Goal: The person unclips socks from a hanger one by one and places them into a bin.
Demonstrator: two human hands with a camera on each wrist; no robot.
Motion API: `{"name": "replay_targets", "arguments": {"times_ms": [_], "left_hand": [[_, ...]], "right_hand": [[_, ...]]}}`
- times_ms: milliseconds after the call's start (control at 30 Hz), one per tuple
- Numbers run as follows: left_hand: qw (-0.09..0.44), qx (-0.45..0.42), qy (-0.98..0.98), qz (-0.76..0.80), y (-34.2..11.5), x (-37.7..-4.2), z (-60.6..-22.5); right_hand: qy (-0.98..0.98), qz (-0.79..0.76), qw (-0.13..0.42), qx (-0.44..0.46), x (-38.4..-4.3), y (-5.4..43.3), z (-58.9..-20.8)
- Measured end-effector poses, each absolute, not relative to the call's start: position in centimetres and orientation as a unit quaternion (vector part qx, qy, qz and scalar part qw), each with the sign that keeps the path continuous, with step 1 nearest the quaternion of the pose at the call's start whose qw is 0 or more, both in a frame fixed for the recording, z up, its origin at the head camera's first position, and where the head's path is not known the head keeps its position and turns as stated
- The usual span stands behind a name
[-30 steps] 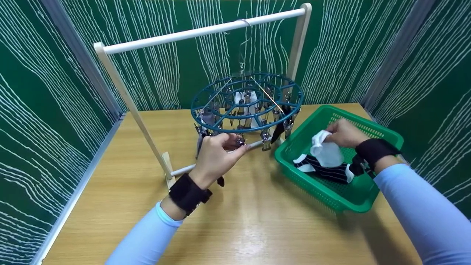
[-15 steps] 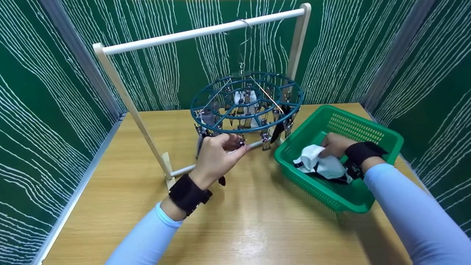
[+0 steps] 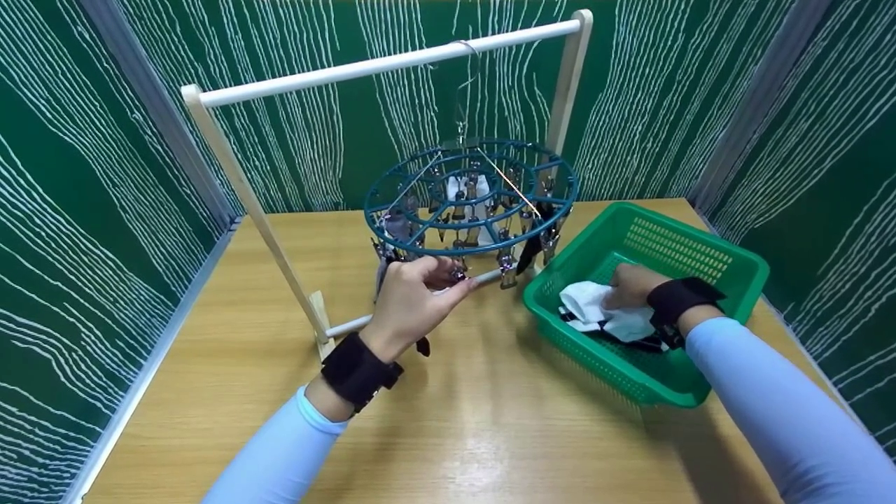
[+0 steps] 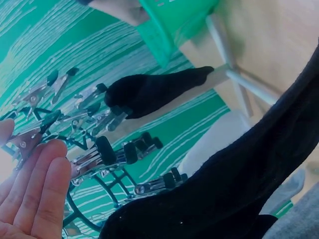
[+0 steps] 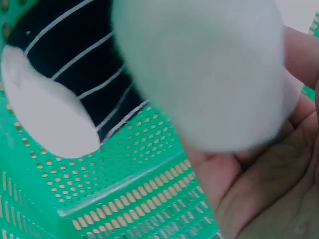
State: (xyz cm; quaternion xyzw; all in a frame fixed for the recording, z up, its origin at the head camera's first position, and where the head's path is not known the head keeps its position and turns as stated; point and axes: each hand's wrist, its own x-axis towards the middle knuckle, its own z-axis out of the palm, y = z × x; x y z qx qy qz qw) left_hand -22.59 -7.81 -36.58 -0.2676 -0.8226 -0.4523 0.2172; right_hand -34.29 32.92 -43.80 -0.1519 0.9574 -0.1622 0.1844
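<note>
My left hand (image 3: pixel 413 297) pinches a metal clip (image 4: pixel 27 142) at the front of the round blue-green clip hanger (image 3: pixel 465 246). Its thumb and fingertips meet the clip from both sides in the left wrist view. Down in the green basket (image 3: pixel 602 374), my right hand (image 3: pixel 633 285) grips a white sock (image 3: pixel 586 299). This sock overlaps a black sock with white stripes (image 5: pixel 75 55), whose white end shows in the right wrist view. Black socks (image 4: pixel 149 92) and pale ones hang from other clips of the hanger.
A rack with a white top bar (image 3: pixel 392 64) and wooden posts carries the hanger by its metal hook. The basket stands right of the rack on the wooden table (image 3: pixel 448 434). Green walls with white streaks (image 3: pixel 280 154) enclose the table on the back and both sides.
My right hand has moved down and slightly left in the basket, bringing the white sock onto the striped one. The left hand stays at the same clip.
</note>
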Motion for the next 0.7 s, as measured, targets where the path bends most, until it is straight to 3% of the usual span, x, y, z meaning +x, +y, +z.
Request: {"name": "replay_targets", "arguments": {"times_ms": [233,467,700], "left_hand": [[0.216,-0.266,-0.818,-0.462,-7.8,-22.6,-36.7],[0.212,-0.265,-0.824,-0.453,-7.8,-22.5,-36.7],[0.219,-0.270,-0.825,-0.446,-7.8,-22.6,-36.7]], "right_hand": [[0.969,-0.173,0.076,-0.158,-33.3,31.5,-41.4],[0.955,-0.240,-0.041,-0.169,-30.5,28.4,-36.3],[0.922,-0.215,-0.219,-0.237,-26.7,24.5,-32.6]]}}
